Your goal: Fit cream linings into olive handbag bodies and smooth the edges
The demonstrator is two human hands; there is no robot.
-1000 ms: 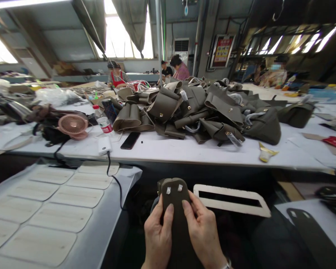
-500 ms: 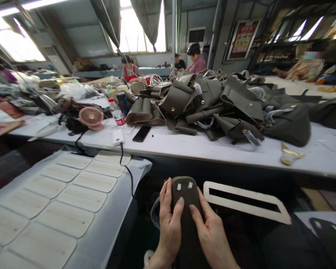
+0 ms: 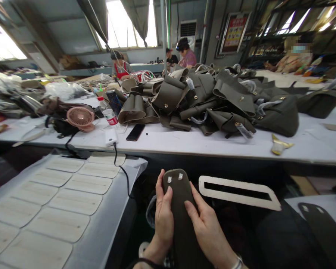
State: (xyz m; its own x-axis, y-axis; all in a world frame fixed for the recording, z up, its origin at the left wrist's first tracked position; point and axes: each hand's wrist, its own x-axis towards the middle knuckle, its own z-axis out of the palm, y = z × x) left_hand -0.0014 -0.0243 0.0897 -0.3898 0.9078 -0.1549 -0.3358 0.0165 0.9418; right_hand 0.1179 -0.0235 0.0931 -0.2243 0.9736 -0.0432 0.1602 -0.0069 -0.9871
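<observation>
Between my two hands I hold a long dark olive leather panel with a rounded top end. Two small whitish tabs sit near that end. My left hand grips the left edge, thumb on the face and fingers along the side and behind. On the right edge, my right hand holds it the same way, thumb lying on the face. The panel's lower end runs out of the picture. Just right of it lies a pale slotted template. A similar dark panel with two tabs rests at the far right.
Rows of pale rounded panels lie on a plastic-covered surface at left. On the white table are a pile of olive leather bags, a phone, a pink fan and a bottle. Several people work beyond.
The view has swung slightly right, so most things sit further left. Both hands keep their hold on the panel, the right hand showing more of its wrist.
</observation>
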